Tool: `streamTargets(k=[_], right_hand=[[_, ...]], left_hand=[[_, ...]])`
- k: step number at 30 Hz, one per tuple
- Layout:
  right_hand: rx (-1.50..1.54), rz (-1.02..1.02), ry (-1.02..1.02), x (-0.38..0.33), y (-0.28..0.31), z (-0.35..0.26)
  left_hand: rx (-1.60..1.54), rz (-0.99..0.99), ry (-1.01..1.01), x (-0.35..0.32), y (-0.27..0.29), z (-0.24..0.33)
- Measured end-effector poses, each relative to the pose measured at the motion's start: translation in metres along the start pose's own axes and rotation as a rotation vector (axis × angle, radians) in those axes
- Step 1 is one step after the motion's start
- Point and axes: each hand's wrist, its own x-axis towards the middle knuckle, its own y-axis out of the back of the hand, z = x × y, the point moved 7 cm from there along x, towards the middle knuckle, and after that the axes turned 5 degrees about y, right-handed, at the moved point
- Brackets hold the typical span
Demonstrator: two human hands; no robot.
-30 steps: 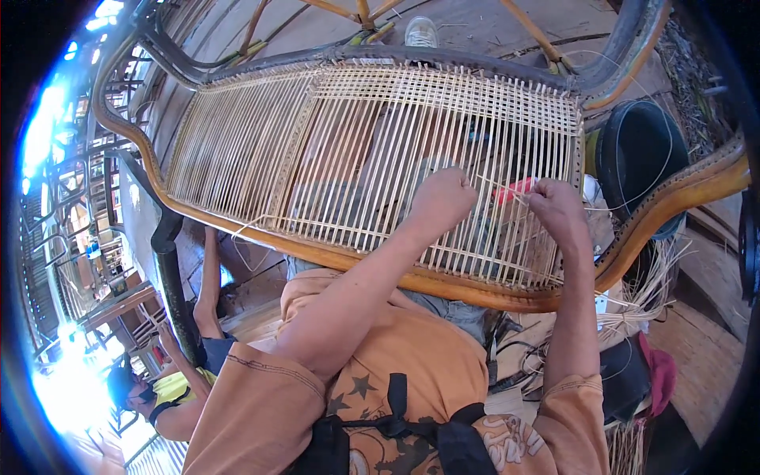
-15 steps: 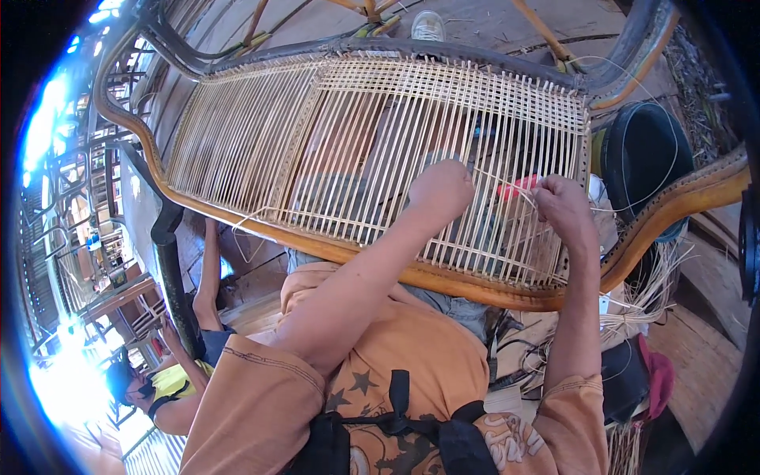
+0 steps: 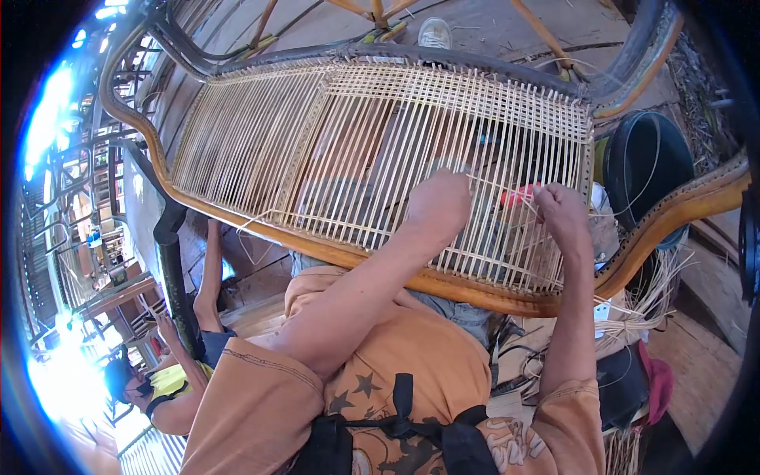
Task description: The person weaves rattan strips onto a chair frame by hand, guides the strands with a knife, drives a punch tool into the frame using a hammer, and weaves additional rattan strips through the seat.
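Note:
Across my lap lies a bench-like frame with a pale cane panel [image 3: 507, 105] of taut strips. Its far edge is cross-woven into a tight grid, while the middle is mostly strips running one way. My left hand [image 3: 440, 204] is closed just above the panel's middle, pinching a thin cane strand [image 3: 491, 181]. Closer to the panel's right end, my right hand [image 3: 562, 210] is also closed, its bent fingers gripping the strand. The fingertips of the left hand are hidden behind its knuckles.
A curved wooden rail [image 3: 467, 293] borders the panel's near side. At the right stand a dark green bucket [image 3: 645, 162] and a bundle of loose cane [image 3: 641, 309]. Something red [image 3: 518, 193] shows beneath the strips. Another person [image 3: 170, 380] sits at the lower left.
My left hand has shifted slightly down and left, and my right hand slightly down. Both remain closed. The frame sits a little lower in view.

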Motion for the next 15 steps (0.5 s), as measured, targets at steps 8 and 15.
streamTargets(k=[8, 15], right_hand=[[0.008, 0.019, 0.039, -0.011, 0.005, -0.002], [-0.048, 0.075, 0.068, -0.011, -0.002, -0.017]], left_hand=[[-0.26, -0.068, 0.163, 0.018, -0.017, -0.032], [-0.373, -0.008, 0.082, 0.006, -0.003, -0.021]])
